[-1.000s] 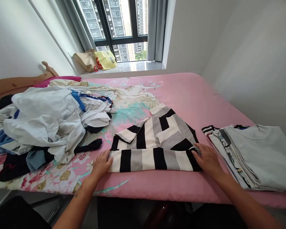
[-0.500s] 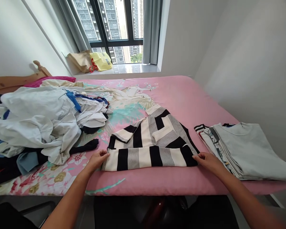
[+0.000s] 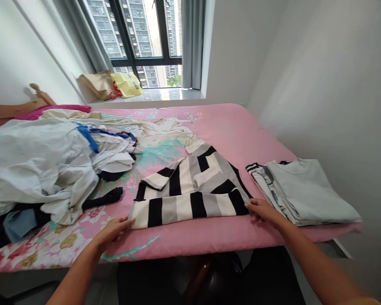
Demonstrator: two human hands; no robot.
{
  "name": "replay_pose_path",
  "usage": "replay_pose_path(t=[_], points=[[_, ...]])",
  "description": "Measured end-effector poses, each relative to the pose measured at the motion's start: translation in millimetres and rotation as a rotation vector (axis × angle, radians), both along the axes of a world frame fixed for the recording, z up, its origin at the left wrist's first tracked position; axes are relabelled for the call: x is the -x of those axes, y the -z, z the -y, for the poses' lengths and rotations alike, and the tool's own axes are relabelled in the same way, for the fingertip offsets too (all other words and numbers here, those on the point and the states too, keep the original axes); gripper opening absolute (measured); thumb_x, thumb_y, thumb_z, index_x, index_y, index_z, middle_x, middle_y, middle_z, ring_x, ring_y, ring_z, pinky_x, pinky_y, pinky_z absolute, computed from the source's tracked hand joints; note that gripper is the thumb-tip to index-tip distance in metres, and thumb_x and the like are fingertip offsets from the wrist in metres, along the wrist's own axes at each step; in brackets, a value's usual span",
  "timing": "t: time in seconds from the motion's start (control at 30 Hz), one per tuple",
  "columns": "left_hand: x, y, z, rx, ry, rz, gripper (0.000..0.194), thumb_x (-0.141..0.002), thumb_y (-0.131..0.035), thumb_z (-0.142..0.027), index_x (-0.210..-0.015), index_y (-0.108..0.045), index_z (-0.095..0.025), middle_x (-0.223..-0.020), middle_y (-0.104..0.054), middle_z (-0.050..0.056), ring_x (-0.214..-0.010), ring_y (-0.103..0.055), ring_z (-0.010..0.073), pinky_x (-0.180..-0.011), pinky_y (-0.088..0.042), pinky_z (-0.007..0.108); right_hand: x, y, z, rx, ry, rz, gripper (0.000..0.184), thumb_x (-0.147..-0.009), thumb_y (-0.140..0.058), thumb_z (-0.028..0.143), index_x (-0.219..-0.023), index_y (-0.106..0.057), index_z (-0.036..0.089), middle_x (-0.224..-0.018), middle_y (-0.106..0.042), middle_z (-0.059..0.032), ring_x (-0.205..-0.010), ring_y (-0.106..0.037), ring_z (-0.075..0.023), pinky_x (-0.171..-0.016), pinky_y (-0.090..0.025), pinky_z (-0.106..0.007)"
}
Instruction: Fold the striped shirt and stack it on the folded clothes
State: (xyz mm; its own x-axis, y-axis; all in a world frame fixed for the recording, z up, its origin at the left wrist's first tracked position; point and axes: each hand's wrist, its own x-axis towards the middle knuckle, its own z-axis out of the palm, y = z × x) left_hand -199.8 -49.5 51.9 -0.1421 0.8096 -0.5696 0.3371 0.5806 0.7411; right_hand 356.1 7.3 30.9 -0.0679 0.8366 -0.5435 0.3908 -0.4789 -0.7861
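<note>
A black-and-white striped garment (image 3: pixel 190 188) lies partly folded near the front edge of the pink bed (image 3: pixel 241 131). My left hand (image 3: pixel 112 230) pinches its near left corner. My right hand (image 3: pixel 263 210) grips its near right corner, fingers closed on the cloth. Both hands rest low on the sheet at the garment's near fold.
A heap of unfolded white, blue and dark clothes (image 3: pixel 47 165) covers the bed's left side. A stack of folded shirts (image 3: pixel 301 190) sits at the right, close to the wall. Two bags (image 3: pixel 114 83) stand on the window sill at the back.
Both hands slid out from the garment's near fold to its two corners and closed on them. The view has swung to the right.
</note>
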Motion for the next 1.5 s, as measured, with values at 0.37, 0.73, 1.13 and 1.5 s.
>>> replay_pose_path(t=[0.37, 0.73, 1.13, 1.5], points=[[3, 3.7, 2, -0.013, -0.021, -0.003, 0.052, -0.057, -0.068, -0.062, -0.075, -0.049, -0.018, -0.049, -0.048, -0.007, -0.036, -0.048, 0.0093, -0.036, -0.027, 0.018, -7, -2.8, 0, 0.0, 0.101, 0.012, 0.029, -0.079, -0.062, 0.042, -0.077, -0.044, 0.019, -0.049, -0.049, 0.0067, -0.04, -0.057, -0.012, -0.033, -0.039, -0.017], [-1, 5.1, 21, -0.204, -0.131, -0.533, 0.043, -0.07, -0.055, -0.056, -0.091, -0.055, -0.019, -0.064, -0.058, 0.0, -0.05, -0.057, 0.0183, -0.047, -0.044, 0.029, -16, -4.9, 8, -0.333, 0.108, 0.524, 0.029, -0.079, -0.054, 0.048, -0.08, -0.057, 0.02, -0.071, -0.064, -0.0027, -0.062, -0.062, -0.0171, -0.055, -0.044, -0.026], [-188, 16.9, -21, -0.898, 0.901, -0.729, 0.047, -0.09, -0.037, -0.019, -0.135, -0.046, -0.026, -0.143, -0.044, 0.005, -0.135, -0.035, 0.021, -0.113, -0.024, 0.05, 128, -4.8, 14, -0.999, -0.61, 0.425, 0.034, -0.09, -0.043, 0.028, -0.121, -0.054, 0.02, -0.13, -0.053, -0.009, -0.124, -0.045, -0.0217, -0.107, -0.035, -0.042], [-182, 5.2, -33, -0.933, 0.883, -0.819, 0.047, -0.094, -0.034, -0.032, -0.14, -0.039, -0.024, -0.148, -0.036, 0.006, -0.139, -0.026, 0.0223, -0.115, -0.016, 0.049, 130, 9.8, -30, -0.901, -0.473, 0.632, 0.043, -0.094, -0.033, 0.027, -0.133, -0.047, 0.015, -0.141, -0.044, -0.01, -0.135, -0.033, -0.0225, -0.113, -0.024, -0.047]])
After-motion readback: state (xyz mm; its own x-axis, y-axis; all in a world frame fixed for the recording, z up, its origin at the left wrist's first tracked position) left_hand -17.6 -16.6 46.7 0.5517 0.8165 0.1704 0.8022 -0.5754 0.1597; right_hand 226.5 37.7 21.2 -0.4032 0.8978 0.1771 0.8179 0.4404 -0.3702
